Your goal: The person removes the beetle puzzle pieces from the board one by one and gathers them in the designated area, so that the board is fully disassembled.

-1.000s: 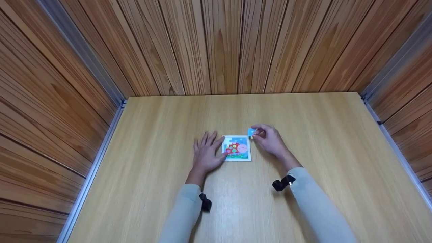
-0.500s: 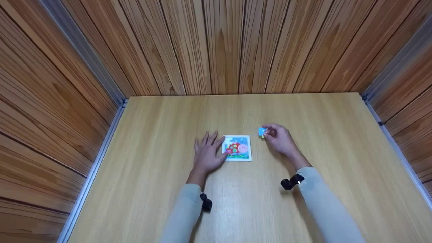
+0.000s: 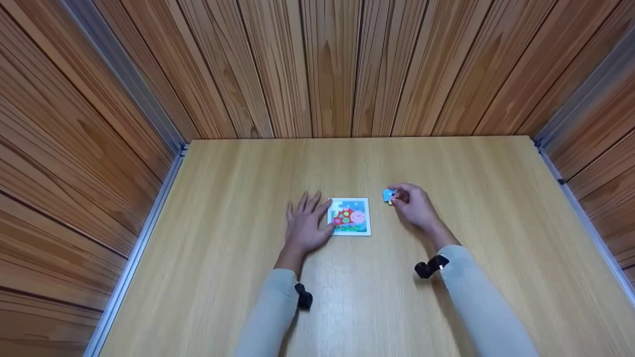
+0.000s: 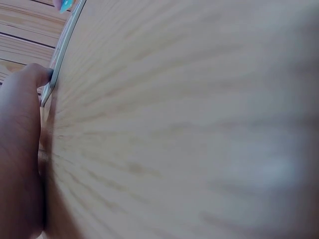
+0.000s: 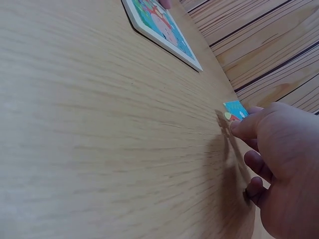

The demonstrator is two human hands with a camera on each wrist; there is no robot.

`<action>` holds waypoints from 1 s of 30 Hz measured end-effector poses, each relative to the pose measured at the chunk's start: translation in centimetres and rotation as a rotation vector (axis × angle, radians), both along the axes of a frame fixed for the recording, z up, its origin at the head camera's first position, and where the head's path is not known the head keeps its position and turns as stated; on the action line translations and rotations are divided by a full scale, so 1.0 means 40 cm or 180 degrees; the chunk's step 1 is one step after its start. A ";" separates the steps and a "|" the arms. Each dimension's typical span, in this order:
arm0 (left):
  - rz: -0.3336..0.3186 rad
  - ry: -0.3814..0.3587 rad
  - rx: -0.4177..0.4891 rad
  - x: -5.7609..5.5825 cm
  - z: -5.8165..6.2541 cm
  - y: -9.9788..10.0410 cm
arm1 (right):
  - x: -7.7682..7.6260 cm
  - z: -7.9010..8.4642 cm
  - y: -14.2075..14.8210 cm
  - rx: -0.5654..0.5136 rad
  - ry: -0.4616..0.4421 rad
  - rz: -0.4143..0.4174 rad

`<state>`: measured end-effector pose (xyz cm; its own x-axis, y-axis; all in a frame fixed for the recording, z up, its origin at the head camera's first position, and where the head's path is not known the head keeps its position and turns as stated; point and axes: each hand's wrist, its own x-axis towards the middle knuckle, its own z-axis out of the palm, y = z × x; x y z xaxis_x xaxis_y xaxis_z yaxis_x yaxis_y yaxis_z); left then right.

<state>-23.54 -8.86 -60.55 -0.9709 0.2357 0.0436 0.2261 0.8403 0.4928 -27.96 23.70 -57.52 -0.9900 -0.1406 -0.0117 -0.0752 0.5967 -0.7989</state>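
A square picture puzzle with a white frame (image 3: 368, 218) lies flat on the table, showing a pink face and a red spotted body on blue. My left hand (image 3: 306, 230) rests with spread fingers at its left side, the thumb over the edge. To the right of the puzzle, my right hand (image 3: 416, 207) pinches a small blue puzzle piece (image 3: 387, 195) between thumb and fingertips. In the right wrist view the puzzle piece (image 5: 236, 108) has a yellow and red patch and is held close over the table, apart from the frame.
The wooden table (image 3: 223, 198) spreads around both hands. Wood-plank walls (image 3: 327, 69) rise behind it and on both sides, with metal rails (image 3: 131, 248) along the left and right edges. Each wrist carries a small black camera (image 3: 303, 297).
My right hand has moved right with the puzzle piece, from the frame's upper right corner to a spot beside it. The left hand has stayed in place.
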 end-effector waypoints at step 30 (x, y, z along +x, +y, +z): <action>0.0010 0.0019 -0.0011 0.001 -0.003 0.000 | -0.003 -0.010 0.002 0.0045 -0.0109 0.0020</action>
<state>-23.51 -8.87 -60.67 -0.9713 0.2329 0.0487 0.2266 0.8427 0.4884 -28.10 23.77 -57.91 -0.9881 -0.1463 -0.0476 -0.0517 0.6075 -0.7926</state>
